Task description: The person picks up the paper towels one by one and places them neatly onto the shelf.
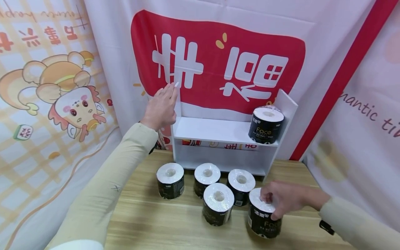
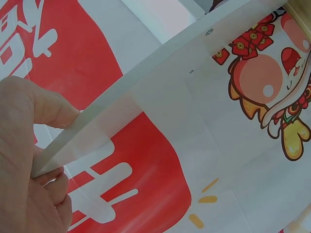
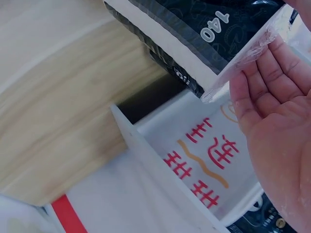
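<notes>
At the upper left of a small white shelf (image 1: 209, 130), my left hand (image 1: 160, 108) pinches the top of its side panel. The left wrist view shows the thumb on one face of that panel (image 2: 112, 99) and fingers on the other. My right hand (image 1: 282, 198) grips a toilet paper roll (image 1: 263, 222) in black wrapping, with fingers at its core hole and the thumb on its side. Up close, the right wrist view shows the roll (image 3: 221, 34) marked "140". A similar roll (image 1: 265, 131) stands on the upper board against the right panel.
Several more wrapped rolls stand on the wooden table (image 1: 150, 222) before the shelf, including one at the left (image 1: 170, 187) and one nearest me (image 1: 215, 213). Printed cloth (image 1: 218, 62) hangs close behind the shelf and along both sides.
</notes>
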Tool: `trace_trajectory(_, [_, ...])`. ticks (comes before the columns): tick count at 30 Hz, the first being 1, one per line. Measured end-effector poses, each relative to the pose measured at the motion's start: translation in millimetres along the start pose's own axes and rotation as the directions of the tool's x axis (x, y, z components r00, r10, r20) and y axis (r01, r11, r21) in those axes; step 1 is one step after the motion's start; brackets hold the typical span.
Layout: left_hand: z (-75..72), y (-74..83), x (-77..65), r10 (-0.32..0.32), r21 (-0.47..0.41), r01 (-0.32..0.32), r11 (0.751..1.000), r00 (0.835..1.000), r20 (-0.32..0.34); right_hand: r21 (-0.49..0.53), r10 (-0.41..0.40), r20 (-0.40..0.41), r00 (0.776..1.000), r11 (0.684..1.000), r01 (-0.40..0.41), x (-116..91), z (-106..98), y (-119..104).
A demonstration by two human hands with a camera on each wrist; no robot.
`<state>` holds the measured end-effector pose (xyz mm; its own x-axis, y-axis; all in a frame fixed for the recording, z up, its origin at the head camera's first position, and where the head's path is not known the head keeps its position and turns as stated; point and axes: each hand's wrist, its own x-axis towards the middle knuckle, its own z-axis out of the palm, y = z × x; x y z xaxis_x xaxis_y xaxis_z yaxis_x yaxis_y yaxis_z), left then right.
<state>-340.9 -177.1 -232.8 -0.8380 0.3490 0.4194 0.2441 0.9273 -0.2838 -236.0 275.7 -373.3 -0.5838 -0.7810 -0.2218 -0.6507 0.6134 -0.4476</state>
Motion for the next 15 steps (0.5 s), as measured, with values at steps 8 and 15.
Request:
trace_trajectory(8, [1.4, -1.2, 0.0, -0.004, -0.018, 0.005, 1.000, 1.000, 0.003, -0.052, -0.027, -0.012, 1.000, 0.998, 0.026, -1, -26, -16])
trace_trajectory(15, [2.6, -2.1, 0.1, 0.002, -0.018, -0.002, 1.000, 1.000, -0.004, -0.143, -0.018, -0.052, 0.998, 0.990, 0.010, -1, -52, -34])
